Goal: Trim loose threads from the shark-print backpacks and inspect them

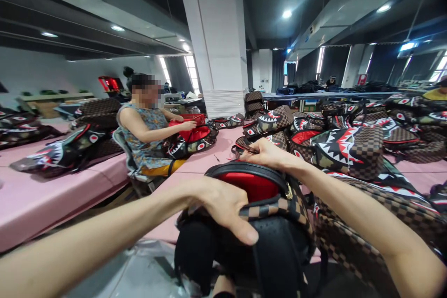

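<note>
A checked brown-and-black backpack point(279, 209) stands in front of me with its top unzipped. Red lining point(252, 185) shows inside the opening, and a gold zipper pull point(289, 191) hangs at the right of it. My left hand point(226, 205) grips the near rim, thumb outside on the black back panel and fingers tucked into the bag out of sight. Beyond the far rim, my right hand point(263, 152) is closed on a small dark brown piece whose kind I cannot make out. Black shoulder straps point(279, 256) hang down the near side.
Several shark-face backpacks point(344, 151) crowd the pink-covered table point(230, 137) on the right. Across the table's left side sits a co-worker point(143, 125), handling a red-lined bag point(190, 142) near a red basket point(193, 118). More bags point(70, 149) lie at left. A pillar point(221, 37) rises behind.
</note>
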{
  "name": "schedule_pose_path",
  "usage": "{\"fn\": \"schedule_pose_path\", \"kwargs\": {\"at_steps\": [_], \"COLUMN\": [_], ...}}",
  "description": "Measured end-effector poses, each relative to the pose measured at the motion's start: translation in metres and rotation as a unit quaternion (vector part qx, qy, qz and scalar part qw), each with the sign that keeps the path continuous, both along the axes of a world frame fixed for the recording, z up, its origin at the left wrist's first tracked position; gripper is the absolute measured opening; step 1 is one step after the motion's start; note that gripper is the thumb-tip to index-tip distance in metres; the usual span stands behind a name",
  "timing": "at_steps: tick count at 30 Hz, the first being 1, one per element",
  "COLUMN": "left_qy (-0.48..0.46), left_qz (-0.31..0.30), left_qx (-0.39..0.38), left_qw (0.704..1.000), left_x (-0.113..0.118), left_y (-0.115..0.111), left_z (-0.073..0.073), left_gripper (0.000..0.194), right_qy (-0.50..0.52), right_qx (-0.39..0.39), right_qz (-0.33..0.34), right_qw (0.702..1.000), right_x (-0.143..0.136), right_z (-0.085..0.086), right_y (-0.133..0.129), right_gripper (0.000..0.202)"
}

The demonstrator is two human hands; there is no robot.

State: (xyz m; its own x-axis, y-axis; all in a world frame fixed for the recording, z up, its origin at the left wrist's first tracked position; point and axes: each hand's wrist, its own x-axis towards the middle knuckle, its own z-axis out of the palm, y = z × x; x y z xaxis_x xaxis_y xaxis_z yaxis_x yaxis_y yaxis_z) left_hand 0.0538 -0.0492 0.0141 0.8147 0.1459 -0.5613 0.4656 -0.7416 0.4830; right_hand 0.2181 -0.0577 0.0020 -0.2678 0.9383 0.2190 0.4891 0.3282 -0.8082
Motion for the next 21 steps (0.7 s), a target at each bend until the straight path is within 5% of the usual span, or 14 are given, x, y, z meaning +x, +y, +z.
{"fn": "schedule_pose_path", "kwargs": {"at_steps": [4, 7, 13, 18, 21], "left_qy": [-0.089, -0.181, -0.215, -0.259, -0.263], "left_qz": [0.018, 0.045, 0.054, 0.019, 0.032], "left_qx": [-0.034, -0.027, -0.002, 0.125, 0.158], "left_qw": [0.995, 0.982, 0.975, 0.958, 0.951], "left_x": [0.003, 0.006, 0.027, 0.053, 0.066], "left_y": [0.022, 0.038, 0.047, 0.024, 0.012], "left_z": [0.001, 0.001, 0.002, 0.005, -0.003], "left_gripper": [0.052, 0.049, 0.053, 0.04, 0.036], "right_qy": [0.084, 0.152, 0.056, 0.231, 0.24], "right_qx": [0.106, 0.188, 0.029, -0.049, -0.008], "right_qz": [-0.108, -0.221, -0.164, -0.178, -0.177], "right_qw": [0.985, 0.945, 0.984, 0.955, 0.954], "right_x": [0.018, 0.041, 0.05, 0.012, -0.008], "right_z": [0.005, -0.004, -0.06, -0.09, -0.097], "right_y": [-0.008, -0.046, -0.127, -0.114, -0.108], "right_gripper": [0.026, 0.031, 0.031, 0.028, 0.022]}}
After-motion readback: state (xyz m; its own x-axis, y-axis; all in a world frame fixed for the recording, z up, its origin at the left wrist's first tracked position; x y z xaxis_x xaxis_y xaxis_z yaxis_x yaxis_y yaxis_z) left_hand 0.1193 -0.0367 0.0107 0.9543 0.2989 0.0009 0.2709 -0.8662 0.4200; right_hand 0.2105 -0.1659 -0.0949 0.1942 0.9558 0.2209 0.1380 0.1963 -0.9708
